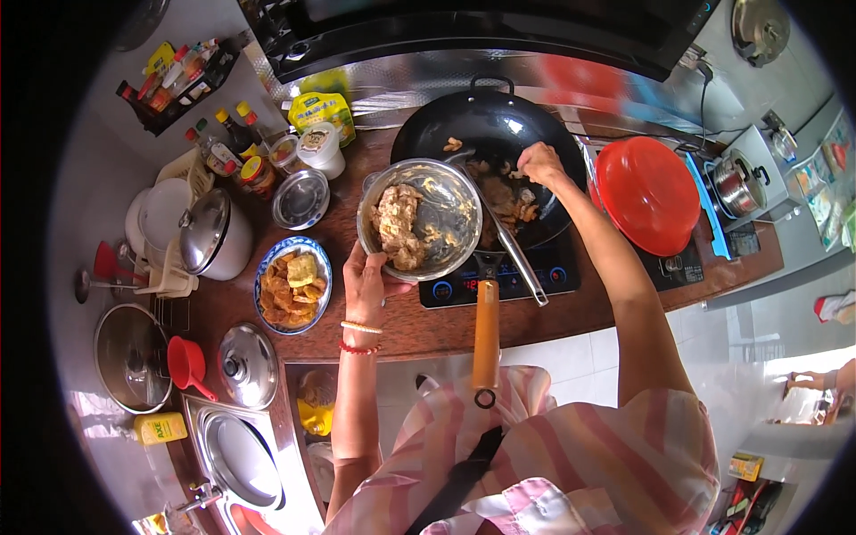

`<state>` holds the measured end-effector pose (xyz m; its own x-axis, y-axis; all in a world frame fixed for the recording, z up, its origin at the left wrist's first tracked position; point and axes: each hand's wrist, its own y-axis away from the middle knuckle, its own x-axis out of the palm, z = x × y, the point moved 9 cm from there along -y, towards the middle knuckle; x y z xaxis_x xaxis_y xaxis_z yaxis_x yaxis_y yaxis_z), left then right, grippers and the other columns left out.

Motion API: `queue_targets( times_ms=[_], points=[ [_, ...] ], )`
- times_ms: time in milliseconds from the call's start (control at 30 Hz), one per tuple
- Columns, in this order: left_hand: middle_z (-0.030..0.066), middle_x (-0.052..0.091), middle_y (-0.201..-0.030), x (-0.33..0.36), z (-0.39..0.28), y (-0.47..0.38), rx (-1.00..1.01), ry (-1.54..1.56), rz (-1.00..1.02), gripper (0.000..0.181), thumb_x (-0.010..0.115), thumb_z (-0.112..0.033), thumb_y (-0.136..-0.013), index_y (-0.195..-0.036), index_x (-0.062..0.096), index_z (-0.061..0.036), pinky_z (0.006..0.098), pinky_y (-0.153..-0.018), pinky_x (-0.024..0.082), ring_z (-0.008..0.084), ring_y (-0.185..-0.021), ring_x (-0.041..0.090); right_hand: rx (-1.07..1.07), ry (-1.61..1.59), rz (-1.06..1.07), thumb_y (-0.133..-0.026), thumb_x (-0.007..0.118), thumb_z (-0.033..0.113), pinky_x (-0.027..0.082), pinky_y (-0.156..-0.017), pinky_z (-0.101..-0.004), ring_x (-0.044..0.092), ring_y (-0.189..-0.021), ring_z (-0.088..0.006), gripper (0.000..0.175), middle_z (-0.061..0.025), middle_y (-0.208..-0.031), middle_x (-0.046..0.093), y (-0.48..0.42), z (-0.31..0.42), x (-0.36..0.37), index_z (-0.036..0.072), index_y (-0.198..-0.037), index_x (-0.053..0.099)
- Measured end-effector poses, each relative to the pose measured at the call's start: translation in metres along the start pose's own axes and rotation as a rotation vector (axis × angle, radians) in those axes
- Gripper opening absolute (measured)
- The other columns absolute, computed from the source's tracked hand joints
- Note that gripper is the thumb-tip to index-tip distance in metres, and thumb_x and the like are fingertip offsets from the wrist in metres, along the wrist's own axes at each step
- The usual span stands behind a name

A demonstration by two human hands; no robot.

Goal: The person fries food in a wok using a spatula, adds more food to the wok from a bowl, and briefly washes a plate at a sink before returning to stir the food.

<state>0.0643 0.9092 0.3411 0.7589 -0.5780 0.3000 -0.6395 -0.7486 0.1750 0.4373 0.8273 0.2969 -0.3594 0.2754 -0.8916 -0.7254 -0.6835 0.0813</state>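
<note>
My left hand (366, 277) grips the near rim of a steel bowl (461, 247), tilted beside and partly over the wok. Inside the bowl, a lump of battered raw meat (399, 224) sits to the left, with batter smeared on the wall. Over the right part of the black wok (435, 127), my right hand (540, 164) has its fingers drawn together, pointing down; whether a piece is between them is hidden. Several battered pieces (525, 210) lie in the wok's bottom. A spatula with a metal handle (511, 251) leans across the wok's near rim.
The wok's wooden handle (487, 334) juts toward me from the induction cooker (441, 294). Left are a plate of fried pieces (294, 291), a lidded pot (231, 244), bottles (234, 134) and a sink (244, 461). A red plastic basin (645, 194) stands right. The range hood (455, 40) overhangs the back.
</note>
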Motion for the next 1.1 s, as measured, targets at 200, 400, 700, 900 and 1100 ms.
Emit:
queue_targets(
  times_ms=[200, 400, 700, 900, 1100],
  points=[
    [0.0146, 0.061, -0.087, -0.006, 0.003, 0.004, -0.025, -0.002, 0.013, 0.037, 0.042, -0.01, -0.082, -0.116, 0.042, 0.0041, 0.0214, -0.043, 0.054, 0.0182, -0.054, 0.062, -0.023, -0.189, -0.05, -0.07, 0.049, 0.001, 0.05, -0.069, -0.0285, 0.064, -0.06, -0.0217, 0.025, -0.0119, -0.075, 0.065, 0.015, 0.02, -0.025, 0.01, -0.085, 0.067],
    [0.0136, 0.061, -0.087, 0.003, 0.004, 0.005, -0.058, -0.004, 0.059, 0.04, 0.042, -0.011, -0.082, -0.121, 0.039, 0.0018, 0.0227, -0.046, 0.054, 0.0191, -0.058, 0.063, -0.491, -0.237, -0.122, -0.072, 0.059, 0.01, 0.048, -0.057, -0.0299, 0.061, -0.058, -0.0195, 0.014, -0.0111, -0.073, 0.064, 0.111, 0.152, -0.073, 0.01, -0.084, 0.066],
    [0.0126, 0.061, -0.089, 0.038, -0.005, 0.006, 0.218, -0.176, 0.087, 0.039, 0.039, -0.006, -0.084, -0.123, 0.037, 0.0011, 0.0227, -0.049, 0.054, 0.0174, -0.063, 0.063, -0.397, -0.018, 0.031, -0.07, 0.069, 0.035, 0.049, -0.074, -0.0397, 0.062, -0.07, -0.028, 0.06, -0.0196, -0.077, 0.062, 0.157, 0.219, -0.011, -0.007, -0.108, 0.05],
    [0.0121, 0.06, -0.09, 0.03, -0.024, 0.018, 0.346, -0.378, 0.027, 0.036, 0.04, -0.005, -0.084, -0.119, 0.041, 0.0028, 0.0226, -0.048, 0.053, 0.0167, -0.064, 0.062, -0.275, -0.111, -0.011, -0.068, 0.065, 0.02, 0.049, -0.067, -0.0393, 0.06, -0.068, -0.0258, 0.035, -0.0155, -0.075, 0.061, 0.157, 0.217, 0.0, 0.0, -0.094, 0.054],
    [0.0164, 0.061, -0.082, -0.001, 0.004, 0.017, 0.02, 0.046, 0.072, 0.037, 0.039, -0.003, -0.08, -0.116, 0.041, 0.0045, 0.0244, -0.042, 0.053, 0.021, -0.055, 0.062, -0.257, -0.309, 0.138, -0.064, 0.067, 0.01, 0.042, -0.048, -0.0245, 0.052, -0.053, -0.0105, 0.022, -0.0067, -0.066, 0.06, 0.154, 0.212, 0.009, 0.003, -0.084, 0.061]
  ],
)
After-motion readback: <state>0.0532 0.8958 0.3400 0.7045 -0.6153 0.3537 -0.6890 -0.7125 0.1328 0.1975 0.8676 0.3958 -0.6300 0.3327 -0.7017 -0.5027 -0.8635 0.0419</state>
